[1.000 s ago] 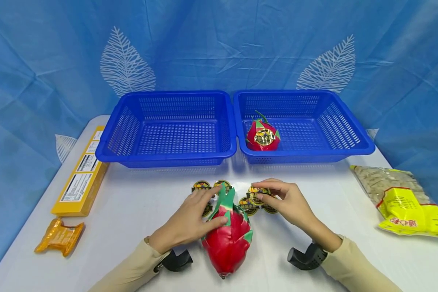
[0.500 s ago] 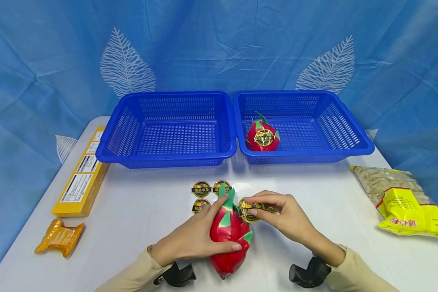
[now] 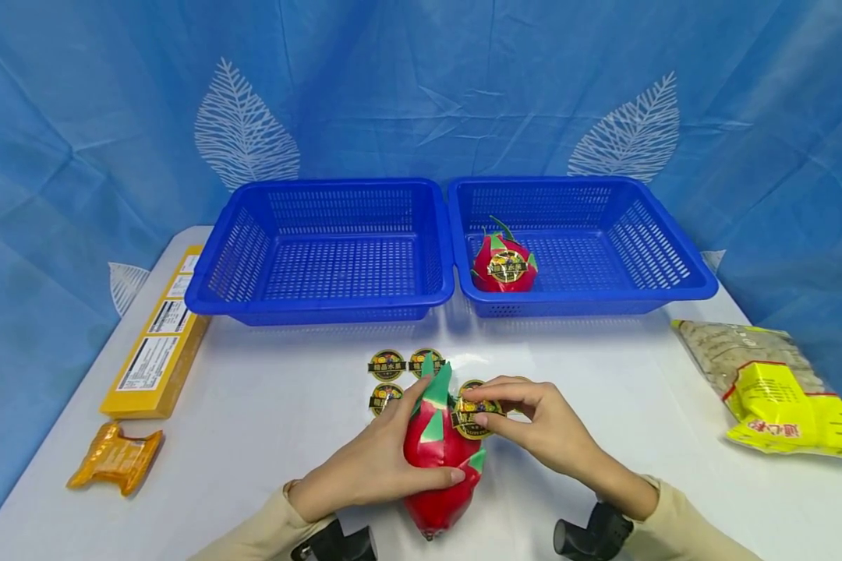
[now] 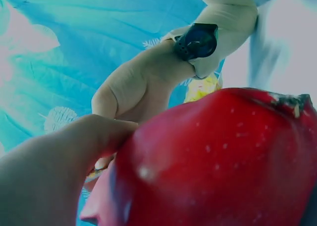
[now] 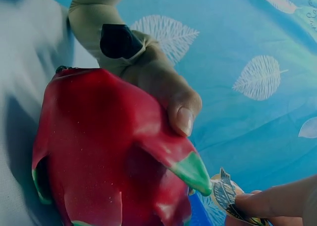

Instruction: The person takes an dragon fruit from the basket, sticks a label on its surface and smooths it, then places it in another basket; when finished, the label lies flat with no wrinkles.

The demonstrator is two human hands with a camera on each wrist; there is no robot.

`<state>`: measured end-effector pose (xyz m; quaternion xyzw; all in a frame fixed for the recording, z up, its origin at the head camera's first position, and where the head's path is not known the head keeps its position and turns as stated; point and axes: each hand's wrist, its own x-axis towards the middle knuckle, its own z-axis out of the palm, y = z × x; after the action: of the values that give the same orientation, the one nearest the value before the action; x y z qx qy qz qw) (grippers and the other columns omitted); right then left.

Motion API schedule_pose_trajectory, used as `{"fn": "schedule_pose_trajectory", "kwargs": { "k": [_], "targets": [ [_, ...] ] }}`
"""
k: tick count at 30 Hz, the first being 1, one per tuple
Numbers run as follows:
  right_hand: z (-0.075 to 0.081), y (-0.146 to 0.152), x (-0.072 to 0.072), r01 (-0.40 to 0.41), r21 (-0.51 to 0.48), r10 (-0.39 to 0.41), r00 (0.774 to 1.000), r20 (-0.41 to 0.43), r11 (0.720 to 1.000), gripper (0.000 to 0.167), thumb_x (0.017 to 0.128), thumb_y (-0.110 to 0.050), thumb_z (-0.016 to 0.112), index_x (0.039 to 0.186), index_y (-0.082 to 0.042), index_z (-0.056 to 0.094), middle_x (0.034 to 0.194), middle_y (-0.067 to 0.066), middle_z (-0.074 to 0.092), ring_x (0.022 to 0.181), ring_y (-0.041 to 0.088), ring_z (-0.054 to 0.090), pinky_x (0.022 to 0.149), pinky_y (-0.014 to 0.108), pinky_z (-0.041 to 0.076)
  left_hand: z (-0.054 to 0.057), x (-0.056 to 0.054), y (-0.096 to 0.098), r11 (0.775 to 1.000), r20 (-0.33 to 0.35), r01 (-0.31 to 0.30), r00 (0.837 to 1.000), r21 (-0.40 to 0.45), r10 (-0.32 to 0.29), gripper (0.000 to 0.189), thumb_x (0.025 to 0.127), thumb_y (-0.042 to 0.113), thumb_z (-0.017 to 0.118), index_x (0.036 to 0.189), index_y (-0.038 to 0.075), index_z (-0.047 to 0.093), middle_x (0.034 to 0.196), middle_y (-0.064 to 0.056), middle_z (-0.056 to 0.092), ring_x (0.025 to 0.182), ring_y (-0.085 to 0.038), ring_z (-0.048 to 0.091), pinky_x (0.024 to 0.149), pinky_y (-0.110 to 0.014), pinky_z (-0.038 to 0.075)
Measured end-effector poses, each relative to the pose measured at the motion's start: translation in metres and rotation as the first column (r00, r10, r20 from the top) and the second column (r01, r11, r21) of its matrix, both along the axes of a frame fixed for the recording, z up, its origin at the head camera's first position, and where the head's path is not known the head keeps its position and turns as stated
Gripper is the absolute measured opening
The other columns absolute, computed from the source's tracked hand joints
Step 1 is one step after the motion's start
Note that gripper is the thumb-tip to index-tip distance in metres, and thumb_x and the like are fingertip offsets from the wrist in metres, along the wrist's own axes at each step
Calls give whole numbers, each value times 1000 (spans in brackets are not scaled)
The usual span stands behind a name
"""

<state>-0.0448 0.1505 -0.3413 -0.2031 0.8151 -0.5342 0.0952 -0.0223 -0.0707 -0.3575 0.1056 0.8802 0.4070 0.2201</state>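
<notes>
A red dragon fruit point(image 3: 438, 510) with green-tipped scales lies on the white table, its stem end pointing away. My left hand point(image 3: 372, 471) grips it from the left, with the thumb across its top. Between thumb and fingers my right hand point(image 3: 550, 432) pinches a round black-and-gold sticker point(image 3: 468, 422), close to the fruit's right side; whether it touches is unclear. In the left wrist view the red skin point(image 4: 213, 161) hides most of that sticker. The right wrist view shows the sticker point(image 5: 225, 191) beside a green scale tip.
Several like stickers point(image 3: 387, 365) lie beyond the fruit. Two blue baskets stand behind, the left basket point(image 3: 323, 300) and the right basket point(image 3: 589, 296), which holds a stickered dragon fruit point(image 3: 494, 280). A yellow box point(image 3: 140, 401) and an orange packet point(image 3: 115, 458) lie left, a yellow bag point(image 3: 779, 397) right.
My right hand has brought the sticker from the table stickers toward me and left, to the fruit's side. My left hand has shifted right and taken a fuller grip on the dragon fruit.
</notes>
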Motion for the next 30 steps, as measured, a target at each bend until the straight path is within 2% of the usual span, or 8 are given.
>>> {"fn": "schedule_pose_trajectory", "kwargs": {
  "k": [11, 17, 21, 26, 30],
  "targets": [
    [7, 2, 1, 21, -77, -22, 1000, -3, 997, 24, 82, -15, 66, 105, -13, 68, 102, 2, 67, 95, 7, 61, 81, 24, 51, -2, 1, 2, 999, -17, -34, 999, 17, 35, 102, 59, 65, 68, 142, 35, 17, 128, -5, 46, 107, -23, 54, 70, -43, 54],
    [17, 6, 2, 75, -130, -66, 995, 68, 989, 25, 82, -15, 66, 106, -8, 67, 101, 2, 66, 87, 13, 63, 73, 26, 54, 3, 0, 1, 997, -16, -26, 999, 72, 27, 99, 62, 60, 70, 141, 39, 15, 128, -3, 47, 107, -24, 55, 67, -42, 56],
    [22, 8, 3, 89, -201, -72, 993, 92, 976, 28, 83, -10, 64, 108, 1, 63, 100, 0, 65, 86, 14, 63, 74, 24, 54, 8, -1, -1, 992, -24, -43, 999, 117, 46, 99, 62, 56, 72, 141, 41, 14, 127, -1, 47, 107, -24, 55, 67, -38, 56],
    [23, 7, 5, 106, -310, -84, 993, 83, 945, 27, 83, -2, 61, 108, 8, 61, 99, -2, 66, 88, 11, 63, 76, 22, 53, 16, -4, -5, 972, -60, -67, 995, 223, 83, 99, 64, 45, 76, 141, 40, 14, 123, 2, 50, 107, -21, 56, 70, -34, 56],
    [20, 5, 5, 141, -398, -122, 990, 72, 907, 23, 82, 3, 60, 105, 3, 64, 97, -1, 66, 84, 9, 62, 72, 21, 53, 21, -7, -10, 938, -133, -66, 984, 340, 118, 99, 66, 34, 77, 142, 36, 14, 124, -2, 49, 107, -23, 56, 72, -33, 56]
  ]
}}
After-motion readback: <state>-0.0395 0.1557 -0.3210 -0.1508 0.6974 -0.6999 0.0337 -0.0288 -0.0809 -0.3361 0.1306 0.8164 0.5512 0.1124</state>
